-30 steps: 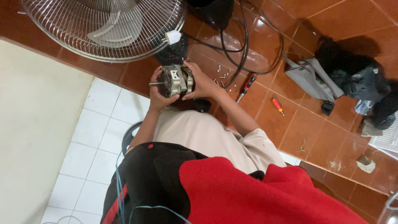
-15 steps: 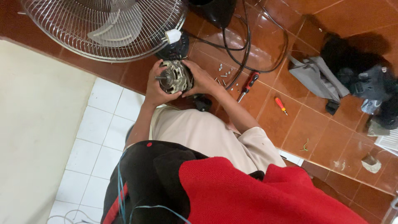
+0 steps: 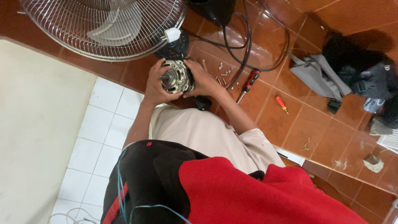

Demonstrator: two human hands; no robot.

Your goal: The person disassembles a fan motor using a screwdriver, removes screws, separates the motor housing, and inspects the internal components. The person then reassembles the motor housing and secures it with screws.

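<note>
Both my hands hold a round metal fan motor (image 3: 176, 76) with a short shaft pointing at the camera, above my knee. My left hand (image 3: 154, 88) grips its left side and underside. My right hand (image 3: 204, 79) wraps its right side, fingers spread over the casing. Just behind the motor lies a black motor housing (image 3: 174, 49) with a white plug. Several small screws and nuts (image 3: 225, 74) are scattered on the brown floor tiles right of my right hand.
A wire fan guard with grey blades (image 3: 105, 27) lies at the top left. Black cables (image 3: 248, 45) loop across the tiles. A red-handled screwdriver (image 3: 248, 85) and a small orange one (image 3: 282, 103) lie to the right. A grey bag (image 3: 317, 76) and dark cloth sit far right.
The motor has been turned in my hands, so its shaft end now faces the camera. My hands stayed on it, shifting slightly to the right.
</note>
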